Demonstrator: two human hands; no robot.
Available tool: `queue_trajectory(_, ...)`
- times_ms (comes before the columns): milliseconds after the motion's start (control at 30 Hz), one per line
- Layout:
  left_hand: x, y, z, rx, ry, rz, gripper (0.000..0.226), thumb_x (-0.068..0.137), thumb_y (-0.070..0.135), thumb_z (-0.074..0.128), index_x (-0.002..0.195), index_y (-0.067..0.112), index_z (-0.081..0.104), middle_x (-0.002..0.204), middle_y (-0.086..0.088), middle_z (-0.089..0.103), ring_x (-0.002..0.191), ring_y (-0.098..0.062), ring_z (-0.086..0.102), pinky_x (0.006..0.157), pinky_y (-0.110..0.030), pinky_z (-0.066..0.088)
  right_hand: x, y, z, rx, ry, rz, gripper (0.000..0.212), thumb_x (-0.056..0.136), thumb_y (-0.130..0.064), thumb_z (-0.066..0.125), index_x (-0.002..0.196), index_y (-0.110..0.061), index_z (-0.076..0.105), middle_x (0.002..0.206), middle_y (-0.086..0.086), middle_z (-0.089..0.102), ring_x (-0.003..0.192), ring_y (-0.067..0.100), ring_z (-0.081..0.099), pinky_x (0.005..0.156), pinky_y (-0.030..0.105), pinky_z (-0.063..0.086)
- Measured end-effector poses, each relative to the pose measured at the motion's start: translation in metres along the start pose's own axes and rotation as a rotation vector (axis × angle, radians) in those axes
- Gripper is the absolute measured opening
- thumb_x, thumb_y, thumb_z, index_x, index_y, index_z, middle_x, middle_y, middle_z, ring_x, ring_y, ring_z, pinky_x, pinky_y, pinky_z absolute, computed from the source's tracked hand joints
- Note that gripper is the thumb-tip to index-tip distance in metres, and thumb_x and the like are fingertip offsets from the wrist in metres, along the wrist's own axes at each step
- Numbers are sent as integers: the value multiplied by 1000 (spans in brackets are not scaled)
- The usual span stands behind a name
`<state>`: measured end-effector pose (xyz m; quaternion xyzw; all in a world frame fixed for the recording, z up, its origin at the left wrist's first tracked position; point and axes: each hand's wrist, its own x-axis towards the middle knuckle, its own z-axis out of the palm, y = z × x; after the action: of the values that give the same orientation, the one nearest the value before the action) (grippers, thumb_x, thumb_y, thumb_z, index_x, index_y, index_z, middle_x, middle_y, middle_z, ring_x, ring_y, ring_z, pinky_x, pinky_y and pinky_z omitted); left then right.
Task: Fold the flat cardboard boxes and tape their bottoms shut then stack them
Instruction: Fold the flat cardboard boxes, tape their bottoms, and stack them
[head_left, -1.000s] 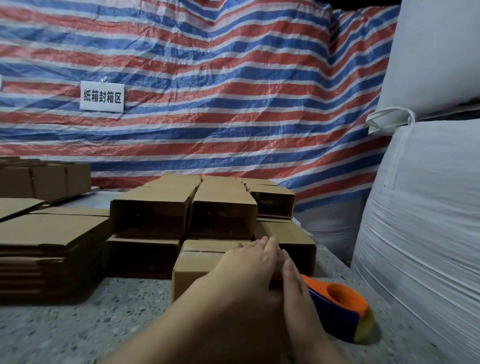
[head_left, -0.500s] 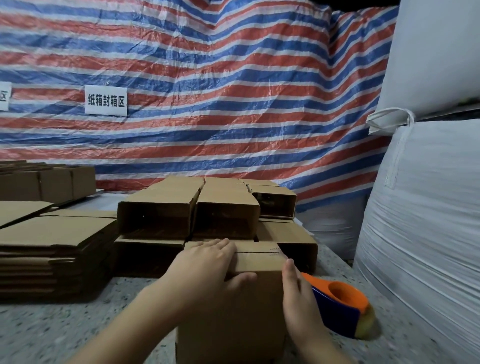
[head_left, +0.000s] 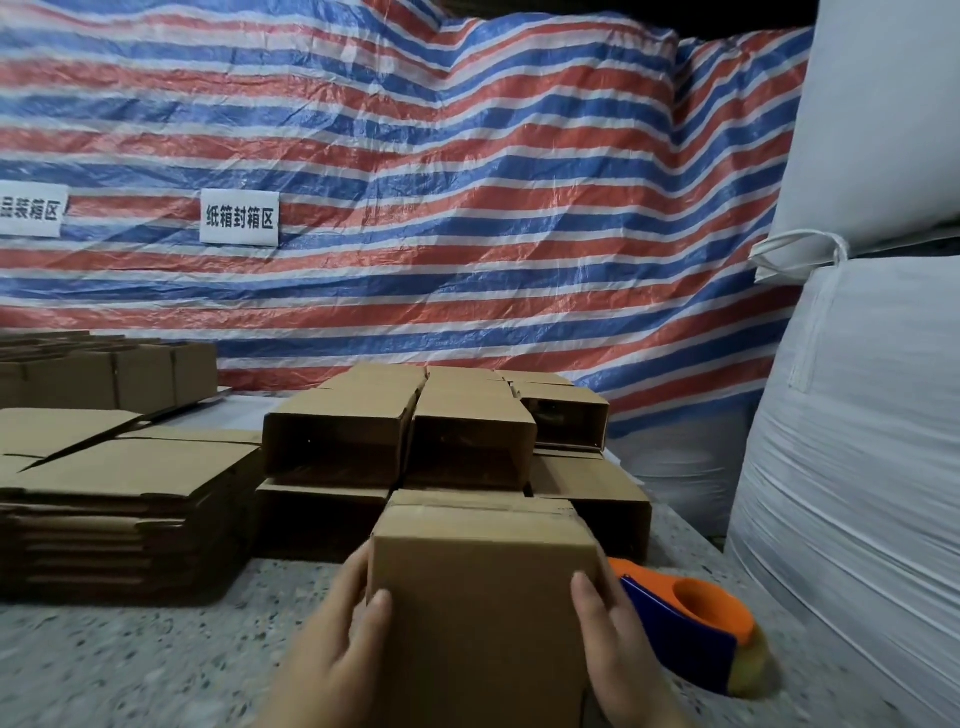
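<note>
While upright, cardboard box | left hand grips | right hand grips

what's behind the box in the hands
Behind the held box stands a stack of folded boxes, open ends facing the camera. The held box covers part of the stack's lower row.

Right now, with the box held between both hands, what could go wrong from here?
Two risks. The left hand and right hand hold the taped box only by its sides, so it might slip or crush. The stacked boxes behind lie on their sides with open mouths forward; setting this one on top could shift them. The tape dispenser lies close beside the right hand and could get knocked.
</note>
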<state>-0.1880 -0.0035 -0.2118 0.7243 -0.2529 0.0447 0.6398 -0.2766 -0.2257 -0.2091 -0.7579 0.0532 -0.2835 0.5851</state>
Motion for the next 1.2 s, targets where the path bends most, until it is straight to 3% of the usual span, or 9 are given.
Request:
queue_trajectory(133,34,22,-4,-79,7,-198,25,102,31,47,102,55,55,104,25,61,97,3,55,71,-23,40,34,-32,-6,9,-13,257,57,79,-70,49,122,-36,64,105,-16,76,96,3,71,75,22,50)
queue_trajectory(300,65,29,-6,-26,-46,-490,20,96,43,57,105,27,65,100,-1,68,93,-19,63,69,-32,46,73,-22,-11,-111,24,628,81,88,-74,51,143,-15,50,142,9,55,129,30,49,100,42,38)
queue_trajectory(433,66,13,3,-25,-79,-705,46,95,43,60,118,4,62,98,-12,68,89,-26,65,68,-32,46,67,-5,4,-20,61,777,83,85,-68,63,146,-14,48,117,11,62,97,27,58,75,35,45)
queue_trajectory(533,66,6,2,-66,-87,-726,53,95,47,58,120,1,61,100,-12,69,92,-27,65,75,-33,47,65,1,7,44,121,786,75,91,-65,56,145,-13,48,123,15,64,109,33,61,89,42,50)
queue_trajectory(667,64,0,-7,-120,2,-655,64,97,58,44,140,11,48,133,-8,55,113,-26,53,93,-41,41,49,-2,1,130,165,715,36,101,-50,48,99,-18,65,76,4,69,76,21,62,69,37,46)
queue_trajectory(733,53,0,-10,-143,42,-637,66,97,61,42,145,15,44,140,-7,49,113,-25,50,95,-43,41,35,-4,0,161,163,693,27,101,-42,53,90,-20,65,66,-1,72,68,15,66,59,32,43)
queue_trajectory(933,25,16,14,-150,95,-411,59,99,56,40,148,24,40,151,2,41,137,-20,37,110,-40,29,18,-17,14,200,55,586,31,103,-22,52,134,-18,58,101,1,72,88,16,69,56,24,51)
queue_trajectory(1100,40,76,29,-183,34,102,68,77,73,53,138,47,41,123,33,50,114,10,50,89,-15,41,36,-75,-25,327,198,277,16,102,-23,52,110,-27,65,88,2,78,82,21,75,58,30,56)
queue_trajectory(1200,72,109,49,23,-142,325,69,76,67,66,137,48,40,129,40,45,121,19,42,96,-3,36,60,-109,-65,310,309,192,26,100,-29,52,119,-18,66,102,14,72,95,30,69,66,36,55)
